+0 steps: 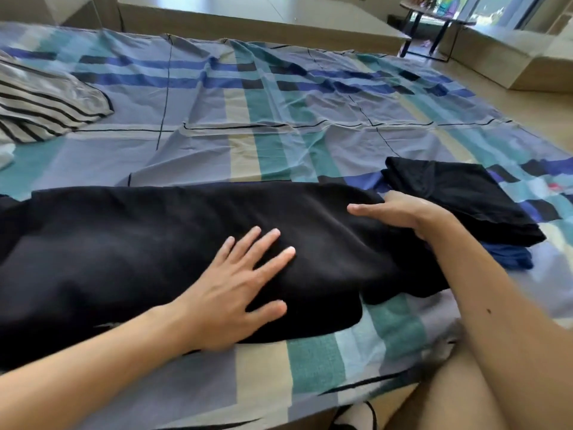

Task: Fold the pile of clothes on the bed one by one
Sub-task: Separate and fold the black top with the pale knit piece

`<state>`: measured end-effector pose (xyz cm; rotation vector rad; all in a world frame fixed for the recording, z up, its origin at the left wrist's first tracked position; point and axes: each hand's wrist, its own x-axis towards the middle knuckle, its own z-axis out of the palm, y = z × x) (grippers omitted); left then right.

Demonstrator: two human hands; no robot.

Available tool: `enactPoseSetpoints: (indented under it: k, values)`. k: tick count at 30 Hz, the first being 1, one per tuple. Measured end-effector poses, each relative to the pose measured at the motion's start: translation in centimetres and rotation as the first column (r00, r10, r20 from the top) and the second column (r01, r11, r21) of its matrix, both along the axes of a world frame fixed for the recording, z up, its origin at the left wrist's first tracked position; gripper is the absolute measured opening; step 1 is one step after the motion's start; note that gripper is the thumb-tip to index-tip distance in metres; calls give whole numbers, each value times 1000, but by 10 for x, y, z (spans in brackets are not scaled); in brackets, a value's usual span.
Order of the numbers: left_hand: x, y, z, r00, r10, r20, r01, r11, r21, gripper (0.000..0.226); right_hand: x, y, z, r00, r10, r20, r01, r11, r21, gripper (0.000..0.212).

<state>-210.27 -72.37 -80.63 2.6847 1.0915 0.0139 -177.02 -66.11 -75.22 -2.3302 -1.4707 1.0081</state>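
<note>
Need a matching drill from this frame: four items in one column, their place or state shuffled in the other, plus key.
Column 1
1. long black garment
2. folded black garment
3. grey black-striped garment
4. small dark side table

Column 2
A. on the floor beyond the bed
B. heaped at the bed's far left
C. spread out under the flat left hand
D. stacked on a dark blue cloth, right side

Pairs: 1-C, 2-D, 3-B, 4-A
</note>
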Motion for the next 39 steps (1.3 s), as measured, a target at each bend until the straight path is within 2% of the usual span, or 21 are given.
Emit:
enactPoseSetpoints:
  k: [2,4,8,13,16,18,20,22,24,26,29,31,33,35,37,39]
  values:
    - [5,-14,-10,989,-123,-81,121,992,-23,72,0,-11,3,982,56,-180,-55,998,12,52]
    - [3,-17,-8,984,-167,-54,164,985,-62,65,0,-21,3,953,81,-292,-86,996,-2,42]
    - [0,-10,6,990,-123,74,135,976,-174,56,2,-30,-2,889,26,-457,-57,997,-54,74]
    - [9,-11,18,989,-41,139,80,955,-285,49,-14,-31,-13,727,22,-686,-76,996,-48,81]
    - [8,-4,27,949,135,284,7,894,-448,59,-34,-30,-24,702,20,-712,-29,1000,0,92]
    - [5,2,30,876,300,377,-38,823,-567,55,-47,-29,-30,714,36,-700,-15,999,36,88]
    - [3,5,35,797,436,417,-52,739,-672,61,-55,-27,-31,743,62,-667,-7,996,84,79]
    - [1,7,41,730,528,434,-63,684,-726,78,-61,-23,-22,772,122,-623,-28,987,159,73]
    - [-1,9,50,665,586,463,-48,652,-757,90,-71,-21,-5,802,208,-560,-60,961,272,77]
    - [-3,12,61,580,645,497,-12,617,-787,97,-87,-23,13,789,297,-538,-80,917,390,71]
    - [-10,16,76,473,715,515,21,575,-818,95,-119,-29,29,597,437,-673,-139,882,450,60]
    - [-18,19,83,437,751,495,39,533,-845,78,-138,-34,37,510,450,-733,-153,886,437,63]
    - [-30,24,89,437,790,431,43,460,-887,67,-154,-33,42,370,460,-807,-205,888,412,59]
    - [-41,29,96,464,810,359,8,401,-916,69,-169,-30,43,227,428,-875,-220,898,382,57]
    - [-49,35,96,461,813,357,-10,407,-913,67,-183,-27,40,155,370,-916,-218,917,333,63]
    - [-50,37,91,423,808,410,-21,461,-887,59,-195,-25,36,132,341,-931,-249,920,302,73]
